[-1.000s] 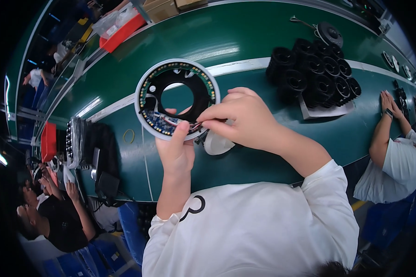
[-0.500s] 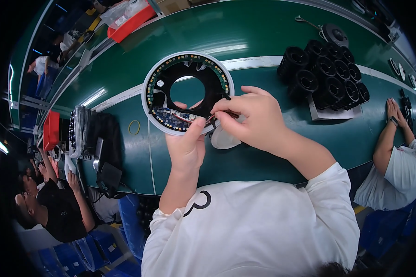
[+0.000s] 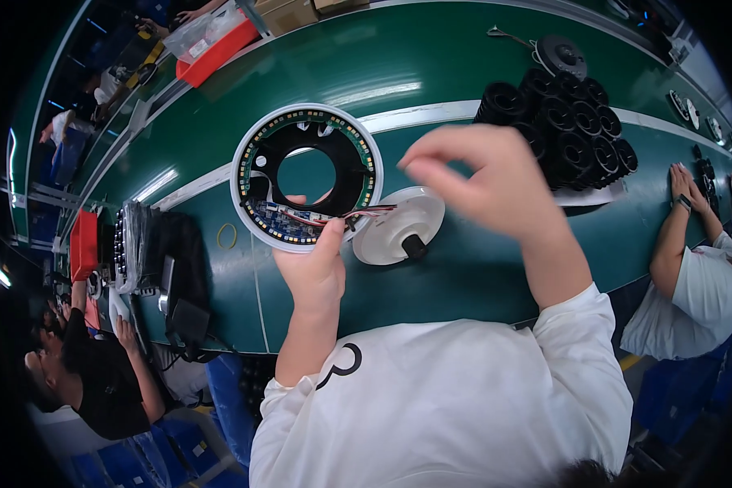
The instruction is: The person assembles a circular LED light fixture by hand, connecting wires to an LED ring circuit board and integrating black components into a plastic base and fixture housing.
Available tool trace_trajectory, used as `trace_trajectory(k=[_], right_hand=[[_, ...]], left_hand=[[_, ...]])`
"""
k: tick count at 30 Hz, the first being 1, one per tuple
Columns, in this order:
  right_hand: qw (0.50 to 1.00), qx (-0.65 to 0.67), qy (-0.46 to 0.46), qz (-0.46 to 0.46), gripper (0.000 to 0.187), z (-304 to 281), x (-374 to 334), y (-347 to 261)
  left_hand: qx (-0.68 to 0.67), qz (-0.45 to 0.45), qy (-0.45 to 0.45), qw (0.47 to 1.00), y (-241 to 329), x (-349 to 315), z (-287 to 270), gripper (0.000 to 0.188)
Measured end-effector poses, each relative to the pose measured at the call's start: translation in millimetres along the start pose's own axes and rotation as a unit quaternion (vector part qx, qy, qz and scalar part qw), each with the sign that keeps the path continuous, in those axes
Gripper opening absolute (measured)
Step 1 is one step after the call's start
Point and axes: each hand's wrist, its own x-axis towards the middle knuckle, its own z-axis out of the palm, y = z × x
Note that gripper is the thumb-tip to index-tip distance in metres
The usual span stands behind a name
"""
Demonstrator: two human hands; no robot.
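A white ring-shaped housing (image 3: 237, 183) is tilted up over the table, its inside lined with small lights around a black ring and a blue circuit board (image 3: 281, 221). My left hand (image 3: 315, 264) grips its lower right edge, thumb on the front and fingertips showing through the central opening. Red, white and black wires (image 3: 370, 211) stick out past the rim to the right. My right hand (image 3: 484, 175) hovers apart from the housing, thumb and forefinger pinched, with nothing visible between them. Below it lies a white dish-shaped part (image 3: 378, 240) with a black stub (image 3: 415, 246).
Stacked black cylindrical parts (image 3: 573, 134) stand at the right, with a dark round part (image 3: 559, 55) behind. On the left are a yellow rubber band (image 3: 227, 236), bagged parts (image 3: 134, 244) and a red bin (image 3: 84, 244). A co-worker's hands (image 3: 685, 185) rest at the far right.
My right hand has let go of the wires and moved up and right. The housing has shifted slightly left and down, and more of the white dish-shaped part shows.
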Motion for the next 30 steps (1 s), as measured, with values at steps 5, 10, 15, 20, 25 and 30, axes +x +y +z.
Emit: trace_trajectory(k=[5,10,15,20,25,30], right_hand=[[0.921,-0.372,0.111,0.027,0.021,-47,6,42],[0.885,-0.445,0.068,0.124,0.021,-50,6,64],[0.881,-0.445,0.04,0.159,0.014,-50,10,63],[0.891,-0.426,0.049,0.149,0.014,-48,11,66],[0.886,-0.438,0.08,0.127,0.009,-50,12,68],[0.923,-0.319,0.182,-0.112,0.009,-31,16,31]], left_hand=[[-0.035,-0.03,-0.001,0.999,0,1,-1,0.045],[-0.026,-0.043,0.015,0.999,1,0,0,0.046],[-0.033,-0.038,0.024,0.998,2,-2,3,0.046],[-0.021,-0.053,0.046,0.997,3,-3,5,0.046],[-0.024,-0.053,0.03,0.998,4,-4,5,0.046],[-0.009,-0.083,0.006,0.997,7,-4,6,0.051]])
